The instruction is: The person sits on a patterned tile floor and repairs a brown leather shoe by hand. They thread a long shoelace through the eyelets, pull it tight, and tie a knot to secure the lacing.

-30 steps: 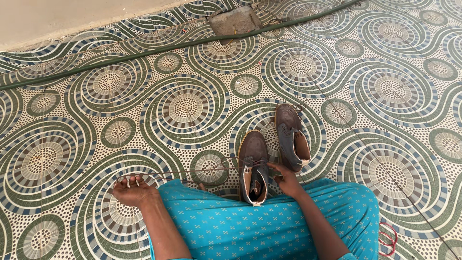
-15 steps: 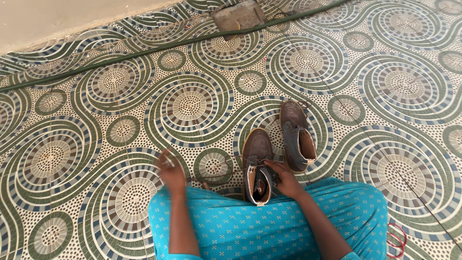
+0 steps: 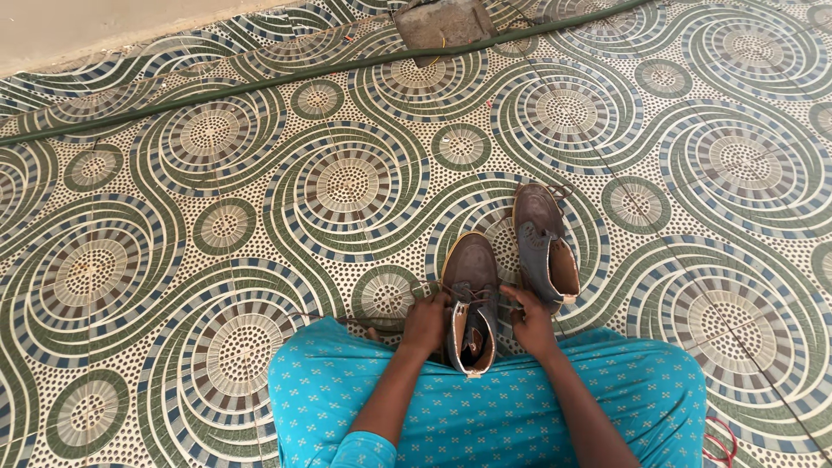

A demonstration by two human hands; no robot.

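A person sits on a patterned tile floor (image 3: 217, 260), legs covered in turquoise printed fabric (image 3: 485, 407), with 2 brown lace-up boots in front of the knees. The nearer boot (image 3: 472, 282) stands upright on its sole just ahead of the lap, toe pointing away, its tan-lined opening facing the camera. The left hand (image 3: 427, 322) rests against the boot's left side near the eyelets, fingers curled in a closed grip on what looks like the lace. The right hand (image 3: 530, 322) is on the boot's right side, fingers likewise pinched at the lace (image 3: 485, 297) area; exactly how much lace each grip holds cannot be told from here. A loose lace end trails to the left across the floor beside the left knee.

The 2nd boot (image 3: 543, 243) lies tipped on its side just right of and slightly beyond the first, touching or nearly touching it, its opening turned to the right.

A green hose (image 3: 260, 82) runs across the floor at the top, passing a grey slab (image 3: 442, 22). A red cord (image 3: 719, 442) loops by the right knee.
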